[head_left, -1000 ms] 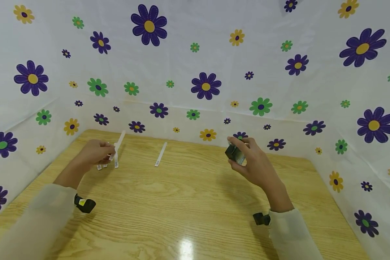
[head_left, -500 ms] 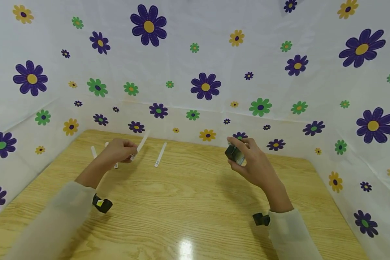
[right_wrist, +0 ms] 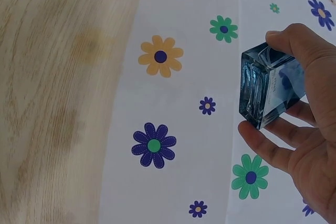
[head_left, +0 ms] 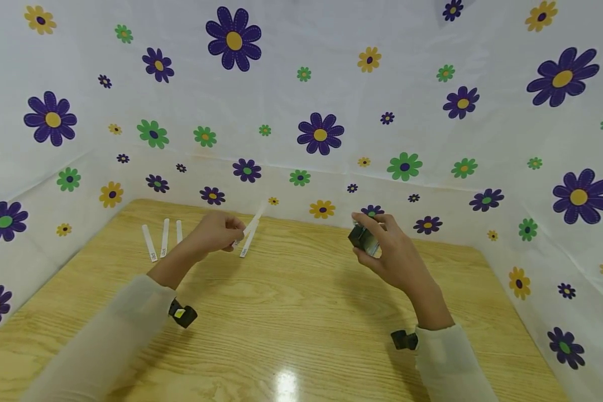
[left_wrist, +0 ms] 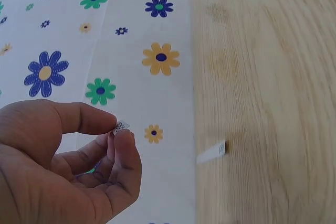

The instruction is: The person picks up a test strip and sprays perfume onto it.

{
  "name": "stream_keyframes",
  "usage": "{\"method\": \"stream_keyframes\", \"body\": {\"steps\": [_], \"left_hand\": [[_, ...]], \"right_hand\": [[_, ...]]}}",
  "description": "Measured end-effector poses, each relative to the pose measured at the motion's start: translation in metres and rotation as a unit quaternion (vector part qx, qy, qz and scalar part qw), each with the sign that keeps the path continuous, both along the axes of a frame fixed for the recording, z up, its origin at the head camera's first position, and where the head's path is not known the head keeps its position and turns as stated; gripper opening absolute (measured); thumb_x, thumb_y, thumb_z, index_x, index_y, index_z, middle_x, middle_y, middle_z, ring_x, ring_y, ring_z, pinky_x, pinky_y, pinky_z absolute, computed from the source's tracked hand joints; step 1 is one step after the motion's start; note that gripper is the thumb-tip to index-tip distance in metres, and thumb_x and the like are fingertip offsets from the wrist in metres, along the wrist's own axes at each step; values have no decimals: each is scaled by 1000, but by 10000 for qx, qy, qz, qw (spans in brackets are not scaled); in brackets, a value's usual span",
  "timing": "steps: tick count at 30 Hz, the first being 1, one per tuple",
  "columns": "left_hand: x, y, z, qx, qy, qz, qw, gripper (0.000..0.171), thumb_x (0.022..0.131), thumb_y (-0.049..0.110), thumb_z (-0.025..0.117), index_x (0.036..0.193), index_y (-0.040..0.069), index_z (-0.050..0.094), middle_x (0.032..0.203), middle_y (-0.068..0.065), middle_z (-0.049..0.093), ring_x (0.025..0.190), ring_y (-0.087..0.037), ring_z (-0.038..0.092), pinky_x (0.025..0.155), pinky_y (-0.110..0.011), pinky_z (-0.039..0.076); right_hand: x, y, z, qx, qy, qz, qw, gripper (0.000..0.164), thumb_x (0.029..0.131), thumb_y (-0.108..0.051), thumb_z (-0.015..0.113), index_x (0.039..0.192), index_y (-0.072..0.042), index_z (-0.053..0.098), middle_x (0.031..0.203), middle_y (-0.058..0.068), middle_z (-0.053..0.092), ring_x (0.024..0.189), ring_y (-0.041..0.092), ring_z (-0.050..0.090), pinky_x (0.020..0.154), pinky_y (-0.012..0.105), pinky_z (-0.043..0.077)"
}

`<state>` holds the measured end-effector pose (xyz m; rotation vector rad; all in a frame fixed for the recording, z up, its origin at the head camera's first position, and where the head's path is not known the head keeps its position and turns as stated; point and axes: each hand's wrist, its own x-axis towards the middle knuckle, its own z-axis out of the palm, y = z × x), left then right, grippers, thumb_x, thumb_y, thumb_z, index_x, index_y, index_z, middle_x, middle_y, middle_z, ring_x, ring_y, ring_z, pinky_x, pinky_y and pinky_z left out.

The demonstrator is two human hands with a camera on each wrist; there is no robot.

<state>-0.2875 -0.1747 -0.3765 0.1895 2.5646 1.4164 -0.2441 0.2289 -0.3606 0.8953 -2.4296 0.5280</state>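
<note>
My left hand (head_left: 214,234) is above the table at left of centre, pinching a white paper test strip (head_left: 254,219) between thumb and fingers. The strip tilts up and away, and its printed end (left_wrist: 121,126) shows at the fingertips in the left wrist view. In the head view it overlaps a second strip (head_left: 247,247) lying on the table. My right hand (head_left: 396,254) holds a bluish glass perfume bottle (right_wrist: 268,85) raised above the table at the right, thumb on one side and fingers on the other. The fingers hide part of the bottle.
Three more white strips (head_left: 164,235) lie side by side at the left of the wooden table (head_left: 281,312); my left forearm partly covers some. A white flower-print cloth (head_left: 271,100) stands round the back and sides. Each wrist wears a small black camera (head_left: 183,314).
My left hand has carried its strip rightward, away from the three strips and over to the single one. The right hand and bottle have stayed in place.
</note>
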Motion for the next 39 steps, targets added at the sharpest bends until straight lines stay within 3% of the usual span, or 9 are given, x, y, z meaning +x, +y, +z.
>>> {"method": "stream_keyframes", "body": {"steps": [11, 18, 26, 34, 39], "left_hand": [[3, 32, 1, 265, 55, -290, 9992, 21, 98, 9, 61, 113, -3, 67, 109, -24, 66, 75, -21, 60, 74, -38, 60], [5, 53, 3, 398, 111, -487, 9980, 19, 98, 10, 62, 112, -2, 68, 106, -20, 68, 81, -21, 62, 76, -39, 61], [8, 76, 2, 607, 299, -672, 9954, 14, 98, 8, 64, 108, 0, 69, 97, -14, 67, 82, -22, 63, 69, -32, 60], [14, 96, 1, 858, 382, -902, 9915, 13, 98, 6, 64, 108, 0, 70, 92, -12, 66, 79, -22, 64, 77, -47, 61], [19, 104, 0, 890, 457, -1072, 9892, 15, 98, 7, 63, 109, 0, 70, 93, -12, 66, 80, -22, 64, 78, -48, 61]], "right_hand": [[-1, -3, -1, 8, 17, 38, 10000, 74, 87, -18, 83, 151, -23, 46, 131, 28, 51, 103, 45, 67, 70, 50, 62], [-1, -3, -2, 15, -12, 24, 10000, 75, 87, -17, 82, 152, -23, 46, 132, 29, 50, 105, 45, 66, 71, 51, 62], [-1, -2, -1, 62, 69, 22, 10000, 76, 86, -17, 83, 152, -24, 45, 131, 29, 51, 105, 45, 67, 72, 51, 62], [0, -2, 2, 99, 64, 2, 9999, 76, 86, -19, 83, 152, -25, 46, 131, 29, 51, 105, 45, 67, 71, 51, 62], [1, -2, 0, 124, 42, 67, 9999, 76, 87, -19, 83, 152, -24, 46, 131, 28, 51, 105, 45, 67, 70, 49, 62]]}}
